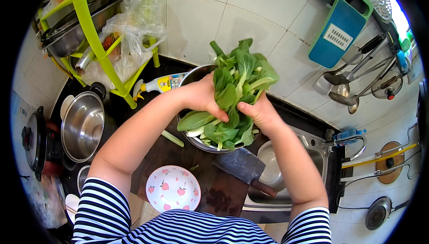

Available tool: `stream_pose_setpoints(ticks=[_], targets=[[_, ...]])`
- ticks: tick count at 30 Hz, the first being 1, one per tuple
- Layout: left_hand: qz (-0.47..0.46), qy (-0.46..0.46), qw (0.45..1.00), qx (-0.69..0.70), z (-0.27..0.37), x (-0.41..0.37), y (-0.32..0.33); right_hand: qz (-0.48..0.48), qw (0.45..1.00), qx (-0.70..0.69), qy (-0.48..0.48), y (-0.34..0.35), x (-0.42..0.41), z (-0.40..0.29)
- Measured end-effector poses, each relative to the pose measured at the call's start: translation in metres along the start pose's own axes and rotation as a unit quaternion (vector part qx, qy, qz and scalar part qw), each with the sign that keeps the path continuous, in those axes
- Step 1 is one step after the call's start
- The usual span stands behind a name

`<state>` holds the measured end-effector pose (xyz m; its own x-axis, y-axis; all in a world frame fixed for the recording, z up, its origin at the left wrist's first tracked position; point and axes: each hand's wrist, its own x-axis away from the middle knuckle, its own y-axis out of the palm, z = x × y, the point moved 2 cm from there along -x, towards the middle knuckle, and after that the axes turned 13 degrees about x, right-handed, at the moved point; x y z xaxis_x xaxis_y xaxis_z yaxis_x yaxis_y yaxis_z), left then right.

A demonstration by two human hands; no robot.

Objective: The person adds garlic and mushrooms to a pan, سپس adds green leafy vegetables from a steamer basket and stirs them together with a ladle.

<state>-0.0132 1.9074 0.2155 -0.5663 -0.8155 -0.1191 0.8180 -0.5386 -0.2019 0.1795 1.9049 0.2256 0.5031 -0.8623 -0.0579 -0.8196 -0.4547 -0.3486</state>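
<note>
Both my hands clasp a large bunch of leafy greens (pixel 234 86) from its two sides, above a round metal basin (pixel 197 73). My left hand (pixel 206 96) is on the left of the bunch, its thumb across the leaves; my right hand (pixel 259 113) presses from the right, thumb in front. More leaves hang over the basin's near rim. A cleaver (pixel 239 165) lies flat just below the basin, its wooden handle towards the sink. A white bowl with pink fruit prints (pixel 173 188) stands nearer to me. One pale stalk (pixel 172 138) lies left of the basin.
A metal sink (pixel 310 153) holding a bowl (pixel 269 163) is at the right. Left are an open steel pot (pixel 83 126), a lidded cooker (pixel 40 143) and a green rack (pixel 97 39). A spray bottle (pixel 164 83) lies behind my left forearm. Utensils (pixel 352 73) hang on the right wall.
</note>
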Motion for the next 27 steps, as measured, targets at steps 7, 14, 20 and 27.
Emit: stream_pose_setpoints(ticks=[7,14,20,27], targets=[[-0.025,-0.096,0.979,0.178,-0.009,-0.012,-0.004,-0.073,0.979,-0.098,0.164,-0.007,-0.014,0.001],[0.0,-0.077,0.986,0.144,0.011,-0.007,0.0,0.027,0.989,-0.12,0.08,0.001,-0.012,0.002],[0.067,-0.012,0.993,0.1,0.051,0.005,-0.003,0.051,0.997,-0.05,-0.017,-0.007,-0.009,-0.049],[0.088,0.138,0.986,0.026,0.133,0.006,-0.018,0.055,0.988,0.078,-0.119,-0.034,-0.011,-0.151]])
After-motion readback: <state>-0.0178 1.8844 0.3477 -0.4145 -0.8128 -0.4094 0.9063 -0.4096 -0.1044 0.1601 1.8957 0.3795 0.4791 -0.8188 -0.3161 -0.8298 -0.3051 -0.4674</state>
